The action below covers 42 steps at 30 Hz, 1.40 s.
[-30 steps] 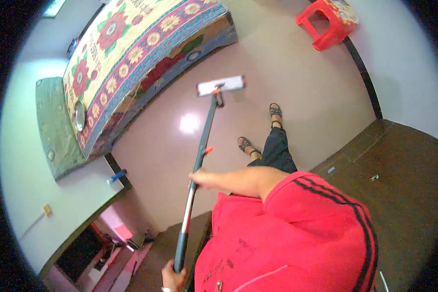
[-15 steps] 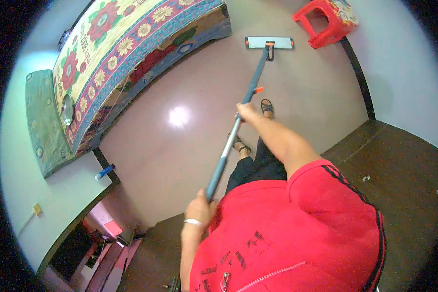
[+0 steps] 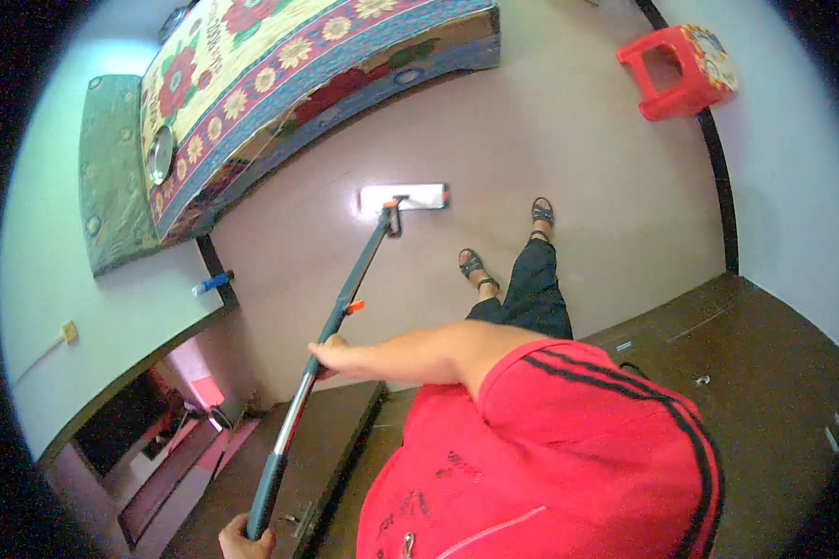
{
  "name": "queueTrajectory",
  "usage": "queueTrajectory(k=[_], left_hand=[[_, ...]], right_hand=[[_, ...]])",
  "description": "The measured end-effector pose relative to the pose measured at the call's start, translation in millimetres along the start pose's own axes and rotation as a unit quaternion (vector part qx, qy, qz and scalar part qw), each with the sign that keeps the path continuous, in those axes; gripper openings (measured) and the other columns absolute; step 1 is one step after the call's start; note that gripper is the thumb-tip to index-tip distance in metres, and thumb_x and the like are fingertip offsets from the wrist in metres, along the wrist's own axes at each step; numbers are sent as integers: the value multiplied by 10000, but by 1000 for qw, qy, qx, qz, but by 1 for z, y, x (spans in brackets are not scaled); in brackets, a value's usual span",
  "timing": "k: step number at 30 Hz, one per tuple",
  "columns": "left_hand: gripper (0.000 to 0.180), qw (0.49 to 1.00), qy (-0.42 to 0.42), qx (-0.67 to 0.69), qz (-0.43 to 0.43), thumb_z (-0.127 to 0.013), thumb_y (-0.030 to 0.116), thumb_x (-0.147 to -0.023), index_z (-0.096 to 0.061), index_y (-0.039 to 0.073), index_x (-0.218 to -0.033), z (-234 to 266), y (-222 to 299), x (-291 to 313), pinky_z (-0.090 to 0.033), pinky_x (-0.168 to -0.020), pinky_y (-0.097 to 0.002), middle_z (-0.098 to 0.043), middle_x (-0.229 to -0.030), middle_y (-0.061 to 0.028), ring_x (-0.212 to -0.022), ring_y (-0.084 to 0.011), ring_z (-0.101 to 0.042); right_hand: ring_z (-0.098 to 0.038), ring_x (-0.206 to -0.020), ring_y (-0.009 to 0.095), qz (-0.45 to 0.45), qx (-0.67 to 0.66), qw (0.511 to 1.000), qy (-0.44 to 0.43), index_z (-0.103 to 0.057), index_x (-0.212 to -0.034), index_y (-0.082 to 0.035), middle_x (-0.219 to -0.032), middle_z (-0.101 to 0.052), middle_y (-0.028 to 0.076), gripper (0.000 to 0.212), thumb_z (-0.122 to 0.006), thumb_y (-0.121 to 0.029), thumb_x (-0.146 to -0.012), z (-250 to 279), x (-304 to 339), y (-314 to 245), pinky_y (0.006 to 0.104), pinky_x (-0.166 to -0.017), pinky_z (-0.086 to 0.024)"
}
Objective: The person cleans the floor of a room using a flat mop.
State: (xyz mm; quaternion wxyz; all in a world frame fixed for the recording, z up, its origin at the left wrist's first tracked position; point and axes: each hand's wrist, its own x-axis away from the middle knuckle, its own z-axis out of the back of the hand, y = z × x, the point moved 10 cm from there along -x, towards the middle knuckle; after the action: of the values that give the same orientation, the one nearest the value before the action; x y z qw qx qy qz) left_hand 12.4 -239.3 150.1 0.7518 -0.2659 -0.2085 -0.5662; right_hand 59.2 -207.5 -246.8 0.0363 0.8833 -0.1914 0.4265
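A flat mop slants across the view, its long grey and silver pole running from lower left up to the mop head, which lies flat on the floor. My left hand is wrapped round the grip at the pole's lower end. Farther up, just below the orange clip, my right hand grips the pole, with that arm stretched across my body. The white mop head overlaps a bright light reflection on the pinkish floor.
A bed with a flowered cover stands at the far left, a steel plate at its edge. A red plastic stool is by the right wall. Brown flooring lies at the lower right. A blue bottle-like item is beside the left wall.
The mop head has been drawn back toward me and to the left. Both hands have moved left and nearer with the pole, still gripping it.
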Motion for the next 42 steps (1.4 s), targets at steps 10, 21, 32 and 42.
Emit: queueTrajectory(k=[10, 21, 32, 42], left_hand=[[295, 981, -76, 23, -177, -612, 211, -628, -549, 25, -849, -126, 201, -136, -443, -604, -411, -563, -686, -201, -651, -345, -562], [319, 941, -103, -112, -302, -598, 286, -689, -484, 68, -894, -160, 320, -152, -433, -603, -443, -569, -679, -191, -665, -377, -545], [272, 987, -7, 20, -160, -645, 214, -572, -557, 8, -726, -106, 160, -138, -434, -541, -377, -541, -610, -195, -590, -342, -553], [344, 972, 17, 125, -197, -614, 302, -670, -509, -18, -739, -138, 402, -203, -420, -605, -410, -550, -683, -219, -671, -372, -544]], right_hand=[[-572, -560, 258, 200, -53, 952, 224, -441, -833, 30, -698, -526, 130, 282, -492, -245, -795, 333, 52, -156, 398, -504, -525], [-555, -593, 234, 182, -145, 909, 347, -435, -820, -27, -689, -509, 96, 255, -463, -279, -794, 478, 114, -141, 409, -526, -506], [-592, -566, 250, 202, 35, 916, 345, -493, -779, 41, -669, -557, 132, 275, -560, -223, -741, 313, 35, -148, 388, -443, -513], [-571, -488, 221, 340, -23, 860, 380, -240, -1023, 84, -772, -497, 181, 472, -547, -107, -719, 422, 118, -396, 322, -393, -488]])
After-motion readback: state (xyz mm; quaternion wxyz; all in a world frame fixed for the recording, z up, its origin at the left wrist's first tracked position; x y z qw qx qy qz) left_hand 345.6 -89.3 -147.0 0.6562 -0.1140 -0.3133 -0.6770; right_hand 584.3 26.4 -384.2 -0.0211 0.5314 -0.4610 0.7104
